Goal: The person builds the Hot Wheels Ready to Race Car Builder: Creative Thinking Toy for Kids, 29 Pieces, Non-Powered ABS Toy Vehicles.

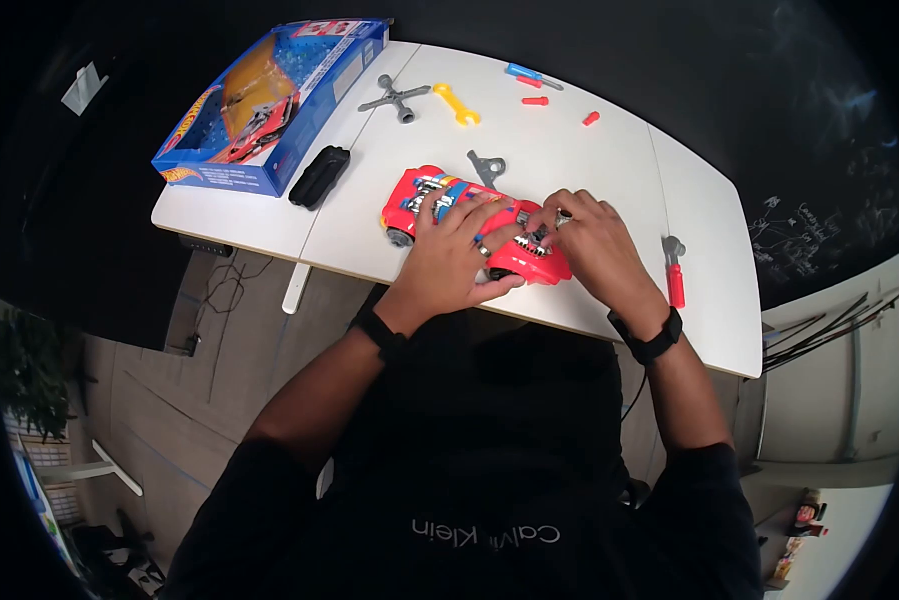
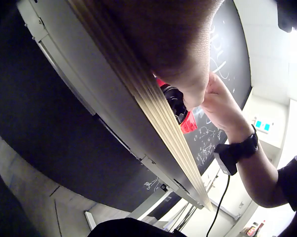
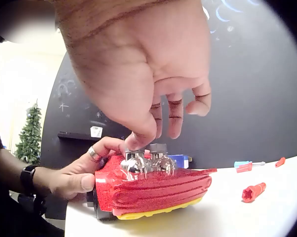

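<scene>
A red toy car (image 1: pixel 551 268) with blue and yellow markings stands near the front edge of the white table (image 1: pixel 619 165). My left hand (image 1: pixel 447 258) grips it from above, fingers across its top and thumb along the near side. At the car's right end, my right hand (image 1: pixel 597 245) pinches the top of a chrome engine piece (image 3: pixel 134 165) with thumb and forefinger. Its other fingers hang loosely curled above. The right wrist view shows a second chrome part (image 3: pixel 162 164) beside it. In the left wrist view, a black wheel (image 2: pixel 174 101) shows below the hand.
Behind the car lies a grey clip-like part (image 1: pixel 487 170). Farther back are a grey cross wrench (image 1: pixel 397 99), yellow wrench (image 1: pixel 456 105), blue-handled screwdriver (image 1: pixel 525 73) and several red pieces (image 1: pixel 591 118). A blue box (image 1: pixel 219 178) and black tray (image 1: pixel 319 178) stand left; a red-handled tool (image 1: pixel 676 285) lies right.
</scene>
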Motion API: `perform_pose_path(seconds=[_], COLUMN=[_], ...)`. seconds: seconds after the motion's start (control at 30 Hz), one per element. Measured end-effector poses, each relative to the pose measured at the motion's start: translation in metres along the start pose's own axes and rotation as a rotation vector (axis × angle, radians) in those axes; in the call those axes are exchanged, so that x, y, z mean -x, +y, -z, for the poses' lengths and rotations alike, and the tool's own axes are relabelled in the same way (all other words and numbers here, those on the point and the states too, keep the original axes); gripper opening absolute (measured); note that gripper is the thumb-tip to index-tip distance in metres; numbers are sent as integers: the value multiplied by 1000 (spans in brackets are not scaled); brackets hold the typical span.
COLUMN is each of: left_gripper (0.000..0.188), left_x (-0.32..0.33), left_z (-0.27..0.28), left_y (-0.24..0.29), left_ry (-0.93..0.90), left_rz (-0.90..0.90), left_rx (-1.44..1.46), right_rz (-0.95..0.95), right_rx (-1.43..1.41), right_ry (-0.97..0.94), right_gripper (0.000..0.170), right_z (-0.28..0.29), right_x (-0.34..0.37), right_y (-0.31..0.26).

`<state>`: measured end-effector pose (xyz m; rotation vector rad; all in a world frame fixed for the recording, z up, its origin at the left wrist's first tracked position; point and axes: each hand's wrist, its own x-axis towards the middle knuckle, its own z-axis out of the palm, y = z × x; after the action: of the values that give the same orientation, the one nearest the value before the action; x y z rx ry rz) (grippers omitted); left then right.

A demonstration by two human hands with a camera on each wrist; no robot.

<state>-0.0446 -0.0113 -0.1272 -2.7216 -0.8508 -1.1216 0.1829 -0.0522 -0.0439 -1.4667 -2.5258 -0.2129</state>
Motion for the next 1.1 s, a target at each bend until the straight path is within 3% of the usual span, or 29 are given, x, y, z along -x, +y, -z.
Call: perform_pose_path(seconds=[0.2,0.47,0.8,1.1], left_gripper=[61,64,65,63], left_x=[-1,-1,-2,-5], left_z=[0,-1,-3,1], left_y=[0,1,3,5], left_ry=[13,14,-1,31], left_rz=[-14,-10,6,-27], left_rx=[4,12,15,-16], right_rz=[-85,-35,-30,-231], right_rx=[34,199,222,255], right_ry=[26,40,-27,-29], right_gripper=[17,34,32,44], right_z=[-3,-3,0,-7], right_x=[4,9,6,8], right_y=[-10,-17,-16,-38])
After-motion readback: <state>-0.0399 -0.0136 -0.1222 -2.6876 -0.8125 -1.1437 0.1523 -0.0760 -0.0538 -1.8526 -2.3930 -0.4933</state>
